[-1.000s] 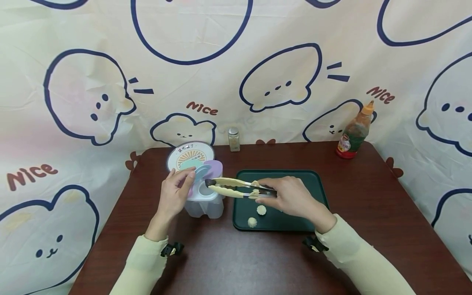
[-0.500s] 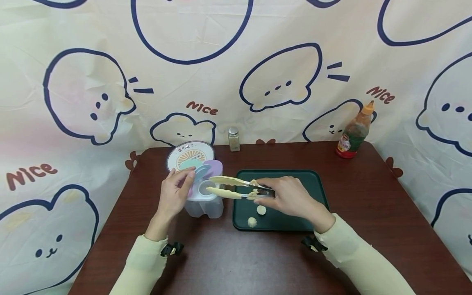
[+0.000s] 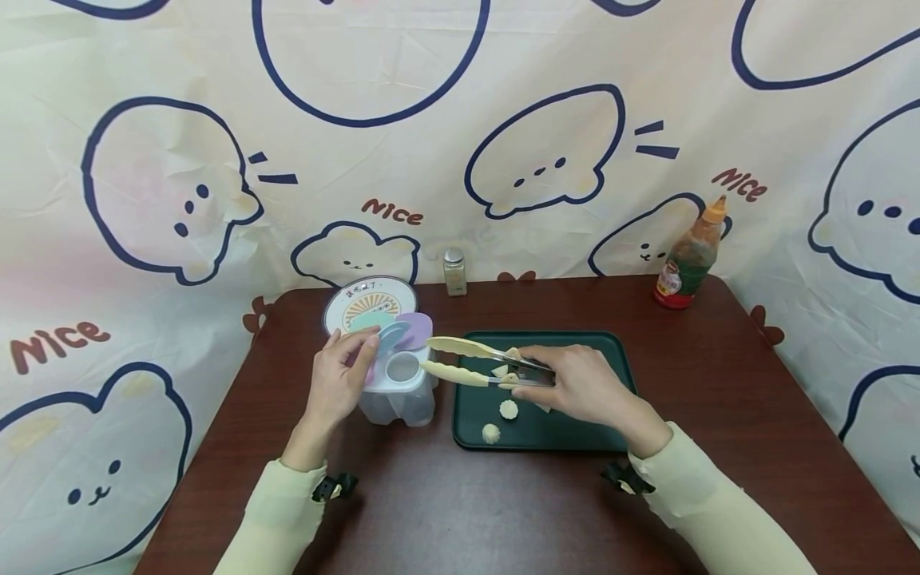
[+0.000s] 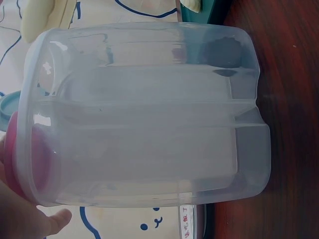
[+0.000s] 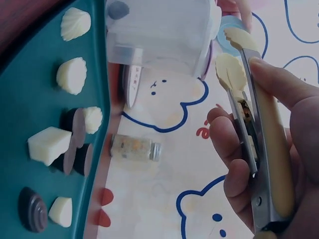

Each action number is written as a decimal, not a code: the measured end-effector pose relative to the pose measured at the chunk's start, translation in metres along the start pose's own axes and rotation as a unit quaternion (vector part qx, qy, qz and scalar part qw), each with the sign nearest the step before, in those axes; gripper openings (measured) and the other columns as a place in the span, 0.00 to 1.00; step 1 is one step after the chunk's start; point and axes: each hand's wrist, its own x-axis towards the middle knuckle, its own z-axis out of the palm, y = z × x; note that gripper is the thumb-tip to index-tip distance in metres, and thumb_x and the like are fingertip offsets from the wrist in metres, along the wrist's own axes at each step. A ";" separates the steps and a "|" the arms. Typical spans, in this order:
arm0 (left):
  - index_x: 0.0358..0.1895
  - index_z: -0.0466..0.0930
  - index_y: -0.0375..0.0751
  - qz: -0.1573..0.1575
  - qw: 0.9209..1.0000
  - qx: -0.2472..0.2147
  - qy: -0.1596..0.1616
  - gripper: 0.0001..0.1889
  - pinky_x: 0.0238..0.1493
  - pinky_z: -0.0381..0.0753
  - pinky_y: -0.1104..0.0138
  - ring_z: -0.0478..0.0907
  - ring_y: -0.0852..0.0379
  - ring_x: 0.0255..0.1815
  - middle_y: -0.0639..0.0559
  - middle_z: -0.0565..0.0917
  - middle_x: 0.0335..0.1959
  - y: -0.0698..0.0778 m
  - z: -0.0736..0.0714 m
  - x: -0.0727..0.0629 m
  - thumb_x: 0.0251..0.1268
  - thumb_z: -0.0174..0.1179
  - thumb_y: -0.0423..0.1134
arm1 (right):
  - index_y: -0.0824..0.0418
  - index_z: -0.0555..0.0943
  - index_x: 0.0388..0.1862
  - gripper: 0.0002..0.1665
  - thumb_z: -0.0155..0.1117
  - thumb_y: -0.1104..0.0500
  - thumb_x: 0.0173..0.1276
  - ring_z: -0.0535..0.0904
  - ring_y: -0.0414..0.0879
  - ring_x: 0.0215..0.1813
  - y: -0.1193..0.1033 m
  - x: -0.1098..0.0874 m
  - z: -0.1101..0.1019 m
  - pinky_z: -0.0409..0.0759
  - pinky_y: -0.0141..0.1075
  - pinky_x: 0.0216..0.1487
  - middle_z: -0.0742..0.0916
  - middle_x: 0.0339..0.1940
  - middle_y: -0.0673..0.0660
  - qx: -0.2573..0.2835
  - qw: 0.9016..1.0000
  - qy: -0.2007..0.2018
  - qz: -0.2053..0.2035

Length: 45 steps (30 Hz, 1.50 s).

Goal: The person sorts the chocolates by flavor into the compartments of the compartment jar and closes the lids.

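Note:
My left hand pinches the raised blue lid of a clear plastic container with several coloured flip lids. The round opening below that lid is uncovered. In the left wrist view, a dark round piece shows through the container wall near its bottom. My right hand grips tongs with cream scalloped tips and steel arms. The tips stand apart with nothing between them, just right of the opening. Under the tongs lies a dark green tray with several cream pieces and dark brown pieces.
A round plate with a printed pattern stands behind the container. Farther back is a small glass shaker with a metal cap. A sauce bottle with an orange nozzle stands at the table's back right, near the patterned cloth.
The tongs have spread and released the dark piece once held in their tips. My right hand then drew back to the right, while the left hand stayed at the blue lid.

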 end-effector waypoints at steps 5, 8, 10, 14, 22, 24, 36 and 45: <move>0.46 0.88 0.38 0.002 1.000 0.001 0.001 0.14 0.78 0.53 0.41 0.82 0.40 0.60 0.39 0.88 0.52 0.000 0.000 0.000 0.70 0.58 0.43 | 0.51 0.82 0.59 0.31 0.70 0.38 0.62 0.66 0.33 0.21 0.008 -0.006 0.001 0.64 0.28 0.20 0.77 0.20 0.40 0.002 1.000 0.008 0.010; 0.46 0.88 0.38 0.003 1.000 0.002 0.000 0.14 0.78 0.52 0.41 0.82 0.41 0.60 0.40 0.88 0.52 0.000 -0.001 0.000 0.70 0.58 0.43 | 0.52 0.82 0.60 0.31 0.70 0.38 0.62 0.65 0.34 0.20 0.015 -0.009 0.002 0.62 0.28 0.20 0.75 0.18 0.41 0.007 1.000 0.009 0.022; 0.46 0.88 0.38 0.003 1.000 0.001 0.000 0.15 0.78 0.52 0.41 0.82 0.41 0.60 0.40 0.88 0.52 0.001 -0.001 0.000 0.70 0.58 0.44 | 0.52 0.82 0.60 0.31 0.71 0.39 0.62 0.64 0.35 0.20 0.020 -0.011 0.003 0.61 0.29 0.20 0.74 0.18 0.42 0.012 0.999 0.009 0.032; 0.45 0.88 0.38 0.002 1.000 0.003 0.000 0.14 0.78 0.52 0.41 0.81 0.40 0.60 0.40 0.88 0.52 0.000 -0.001 0.001 0.70 0.58 0.43 | 0.53 0.82 0.60 0.30 0.70 0.40 0.63 0.65 0.36 0.21 0.028 -0.015 0.005 0.62 0.29 0.20 0.75 0.19 0.43 0.014 0.999 0.009 0.048; 0.45 0.88 0.38 -0.002 1.000 0.002 -0.001 0.14 0.78 0.52 0.42 0.81 0.40 0.60 0.40 0.88 0.52 0.000 -0.001 0.000 0.70 0.58 0.43 | 0.55 0.81 0.59 0.29 0.70 0.41 0.64 0.67 0.37 0.21 0.040 -0.019 0.007 0.64 0.30 0.20 0.78 0.21 0.44 0.006 0.998 0.013 0.066; 0.45 0.88 0.38 -0.001 1.000 0.003 0.000 0.14 0.78 0.52 0.42 0.82 0.40 0.60 0.40 0.88 0.52 -0.001 -0.001 0.000 0.70 0.58 0.43 | 0.55 0.81 0.59 0.29 0.70 0.42 0.64 0.68 0.37 0.22 0.043 -0.020 0.007 0.64 0.30 0.21 0.81 0.23 0.46 0.003 0.998 0.011 0.070; 0.45 0.88 0.38 0.009 1.000 0.000 0.005 0.13 0.78 0.53 0.42 0.82 0.41 0.60 0.40 0.88 0.51 0.000 0.000 0.000 0.69 0.58 0.42 | 0.54 0.80 0.60 0.30 0.70 0.42 0.64 0.69 0.39 0.23 0.060 -0.024 0.009 0.67 0.32 0.22 0.83 0.27 0.48 -0.010 0.995 -0.005 0.098; 0.44 0.88 0.38 0.007 1.000 0.000 0.004 0.13 0.78 0.53 0.42 0.82 0.41 0.60 0.41 0.88 0.51 -0.001 0.000 0.000 0.69 0.58 0.42 | 0.56 0.81 0.60 0.31 0.71 0.41 0.63 0.69 0.41 0.23 0.078 -0.029 0.011 0.66 0.34 0.22 0.82 0.26 0.49 -0.014 0.992 -0.014 0.128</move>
